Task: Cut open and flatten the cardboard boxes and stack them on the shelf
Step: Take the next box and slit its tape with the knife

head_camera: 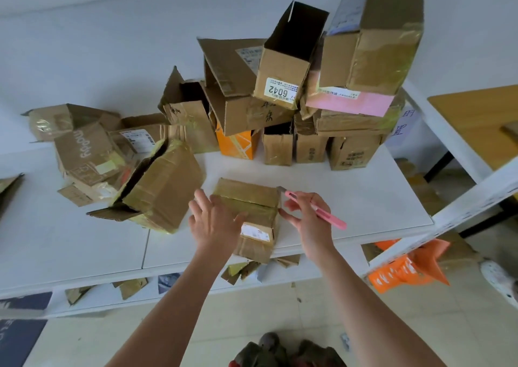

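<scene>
A small taped cardboard box [253, 209] with a white label stands near the front edge of the white shelf [350, 207]. My left hand [214, 221] rests flat on the box's left side, fingers straight. My right hand [307, 215] holds a pink utility knife [316, 208] beside the box's right side, its blade tip at the upper right corner. A larger taped box [165, 190] lies tilted to the left, its flap open.
A tall pile of cardboard boxes [308, 92] fills the back of the shelf. Crumpled boxes [89, 153] lie at the left. Orange and brown flattened cardboard [406, 268] sits on the lower level at right. A wooden table [482, 120] stands far right.
</scene>
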Demonstrator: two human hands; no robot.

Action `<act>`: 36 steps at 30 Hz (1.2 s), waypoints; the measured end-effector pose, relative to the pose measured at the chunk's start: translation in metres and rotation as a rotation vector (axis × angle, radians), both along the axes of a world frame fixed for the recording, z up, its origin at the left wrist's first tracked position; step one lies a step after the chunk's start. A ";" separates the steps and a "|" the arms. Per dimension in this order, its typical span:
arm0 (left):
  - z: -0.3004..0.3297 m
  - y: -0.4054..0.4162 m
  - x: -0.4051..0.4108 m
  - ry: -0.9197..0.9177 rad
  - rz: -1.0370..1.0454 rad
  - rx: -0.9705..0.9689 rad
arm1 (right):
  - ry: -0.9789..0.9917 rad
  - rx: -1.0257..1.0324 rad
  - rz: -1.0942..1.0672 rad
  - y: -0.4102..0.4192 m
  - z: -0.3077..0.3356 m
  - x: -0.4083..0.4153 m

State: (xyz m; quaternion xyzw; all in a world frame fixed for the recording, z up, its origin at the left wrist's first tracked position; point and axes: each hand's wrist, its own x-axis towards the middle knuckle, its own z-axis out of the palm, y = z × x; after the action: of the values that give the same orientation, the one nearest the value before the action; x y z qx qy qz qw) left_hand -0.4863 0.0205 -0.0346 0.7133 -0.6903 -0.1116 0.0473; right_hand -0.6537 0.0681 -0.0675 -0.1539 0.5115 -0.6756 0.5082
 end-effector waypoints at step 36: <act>-0.055 -0.020 0.003 0.166 -0.324 0.114 | 0.174 -0.008 -0.012 0.008 -0.022 0.001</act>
State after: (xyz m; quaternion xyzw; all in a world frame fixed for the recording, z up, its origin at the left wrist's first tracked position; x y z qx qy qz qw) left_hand -0.4834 0.0010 -0.0900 0.5826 -0.7824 -0.2153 0.0449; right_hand -0.6527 0.0758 -0.0897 -0.2110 0.5520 -0.6648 0.4570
